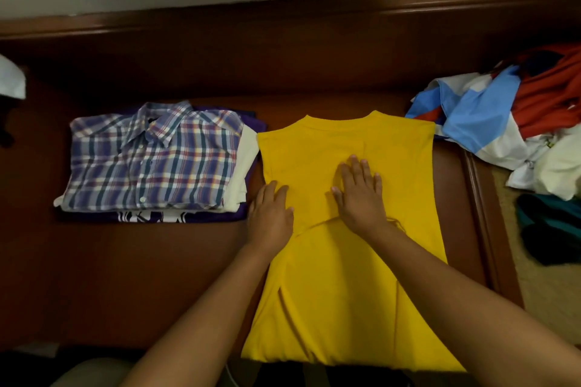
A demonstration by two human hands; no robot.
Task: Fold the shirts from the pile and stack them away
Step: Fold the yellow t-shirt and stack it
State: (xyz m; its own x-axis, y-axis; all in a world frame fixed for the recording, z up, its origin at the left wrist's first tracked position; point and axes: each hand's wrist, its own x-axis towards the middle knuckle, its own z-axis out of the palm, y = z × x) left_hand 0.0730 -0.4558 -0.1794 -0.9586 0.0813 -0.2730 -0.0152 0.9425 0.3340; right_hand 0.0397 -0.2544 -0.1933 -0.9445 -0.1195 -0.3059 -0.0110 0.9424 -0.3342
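A yellow shirt [345, 286] lies flat on the brown wooden table [132, 276], its sides folded in and its neck pointing away from me. My right hand [360, 195] presses flat on the middle of the shirt with straight fingers. At the shirt's left edge, my left hand [270, 214] rests on the folded side with its fingers extended. Left of the yellow shirt stands a stack of folded shirts [157, 157] with a plaid one on top. A pile of unfolded shirts [509, 116] in red, blue and white lies at the right.
A raised wooden rim [283, 19] runs along the table's far side, with a pale wall behind it. A teal garment [550, 223] lies at the right beyond the table's edge. Something white [11, 78] sits at the far left.
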